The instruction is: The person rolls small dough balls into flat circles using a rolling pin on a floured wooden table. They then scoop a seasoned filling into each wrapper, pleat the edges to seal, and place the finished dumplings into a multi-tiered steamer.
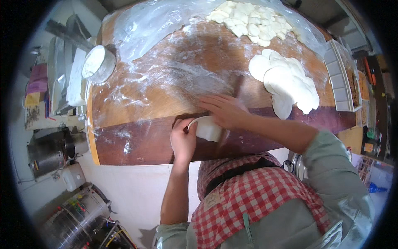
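Observation:
My left hand (182,137) pinches the near-left edge of a thin round of white dough (207,129) at the front of the floured wooden table (155,102). Across the right side of that round runs a slim rolling pin (238,85), blurred. Over the pin lies my right hand (225,110), palm down with its fingers stretched out to the left. Whether its thumb wraps the pin is hidden. To the right, flattened dough rounds (287,81) lie overlapping in a loose pile. Small pale dough pieces (250,21) are spread at the back, beside a clear plastic sheet (149,28).
A round container of white flour (99,63) stands at the table's left edge. White plastic trays (339,74) stand at the right edge. Below left, metal cylindrical equipment (77,214) and a white plastic jug (73,176) are on the floor side.

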A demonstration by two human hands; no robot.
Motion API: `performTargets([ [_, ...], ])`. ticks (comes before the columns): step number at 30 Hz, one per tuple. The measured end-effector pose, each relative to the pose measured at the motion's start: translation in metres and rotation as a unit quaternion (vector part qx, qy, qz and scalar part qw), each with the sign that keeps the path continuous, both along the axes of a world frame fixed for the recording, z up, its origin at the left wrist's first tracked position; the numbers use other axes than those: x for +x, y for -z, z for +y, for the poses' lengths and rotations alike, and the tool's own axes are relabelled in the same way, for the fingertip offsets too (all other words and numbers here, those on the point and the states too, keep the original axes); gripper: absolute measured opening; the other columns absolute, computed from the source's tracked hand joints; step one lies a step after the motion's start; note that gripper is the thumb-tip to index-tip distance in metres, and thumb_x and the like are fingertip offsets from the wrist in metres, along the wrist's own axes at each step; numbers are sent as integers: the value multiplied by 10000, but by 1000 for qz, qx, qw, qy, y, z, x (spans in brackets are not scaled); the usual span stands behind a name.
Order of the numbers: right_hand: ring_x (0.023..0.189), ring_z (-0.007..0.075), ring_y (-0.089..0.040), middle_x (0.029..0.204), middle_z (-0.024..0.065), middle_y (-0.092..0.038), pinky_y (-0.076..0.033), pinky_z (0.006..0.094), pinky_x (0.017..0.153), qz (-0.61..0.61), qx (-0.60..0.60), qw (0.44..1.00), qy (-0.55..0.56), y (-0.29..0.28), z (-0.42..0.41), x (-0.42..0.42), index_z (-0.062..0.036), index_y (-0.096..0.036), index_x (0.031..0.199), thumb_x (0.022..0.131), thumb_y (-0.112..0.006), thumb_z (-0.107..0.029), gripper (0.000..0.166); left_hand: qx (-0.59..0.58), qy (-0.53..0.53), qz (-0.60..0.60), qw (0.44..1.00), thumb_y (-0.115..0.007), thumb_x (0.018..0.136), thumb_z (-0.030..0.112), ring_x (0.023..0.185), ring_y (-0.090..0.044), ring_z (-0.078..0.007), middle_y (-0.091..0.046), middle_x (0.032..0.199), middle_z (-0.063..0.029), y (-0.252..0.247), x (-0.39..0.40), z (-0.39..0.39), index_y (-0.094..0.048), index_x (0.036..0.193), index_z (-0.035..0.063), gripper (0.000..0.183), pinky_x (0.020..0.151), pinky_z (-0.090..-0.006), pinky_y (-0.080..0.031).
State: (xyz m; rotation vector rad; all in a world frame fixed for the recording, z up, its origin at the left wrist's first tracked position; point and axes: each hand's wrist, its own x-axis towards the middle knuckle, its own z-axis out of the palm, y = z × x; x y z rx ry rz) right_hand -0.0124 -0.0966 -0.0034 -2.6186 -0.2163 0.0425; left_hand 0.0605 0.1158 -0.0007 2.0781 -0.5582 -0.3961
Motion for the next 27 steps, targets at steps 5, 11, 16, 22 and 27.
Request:
performTargets([
  [5, 1478, 340, -348, 1586, 201, -376, -279, 500, 1210, -8, -108, 994, 7, -15, 18, -39, 44, -422, 1478, 892, -587, -215, 662, 38, 66, 199, 977, -704, 911, 140, 816, -699, -308, -713, 945, -148, -9, -37, 9, -724, 1093, 42, 208, 752, -384, -551],
  [11, 1408, 313, -444, 1507, 158, -488, -346, 514, 1156, -46, -32, 998, -6, -2, 26, 19, -6, -473, 1453, 906, -574, -174, 582, -34, -72, 171, 982, -681, 956, 81, 807, -698, -199, -745, 935, -107, 3, 0, 27, -745, 1039, 17, 122, 753, -317, -538],
  [16, 1408, 299, -443, 1505, 158, -484, -313, 514, 1186, -8, -81, 996, 21, -10, 38, -75, -6, -478, 1446, 904, -594, -212, 590, -39, -21, 204, 978, -685, 952, 101, 838, -689, -198, -725, 934, -105, 9, -48, 51, -705, 1127, 5, 201, 734, -352, -554],
  [22, 1396, 306, -442, 1512, 154, -464, -281, 510, 1198, -98, -21, 995, 23, 10, 52, 53, -35, -484, 1441, 934, -593, -273, 571, -1, 6, 39, 999, -677, 929, 109, 751, -689, -284, -714, 862, -147, -15, -8, 34, -723, 920, -9, 127, 686, -387, -534],
  [27, 1256, 344, -485, 1323, 157, -534, -325, 502, 1105, 25, -32, 998, 55, -17, 26, -75, -87, -500, 1439, 938, -614, -300, 556, -203, -59, 452, 867, -548, 1060, 189, 957, -624, -121, -691, 1000, -21, -4, -20, 49, -652, 1189, 41, 222, 863, -284, -498],
])
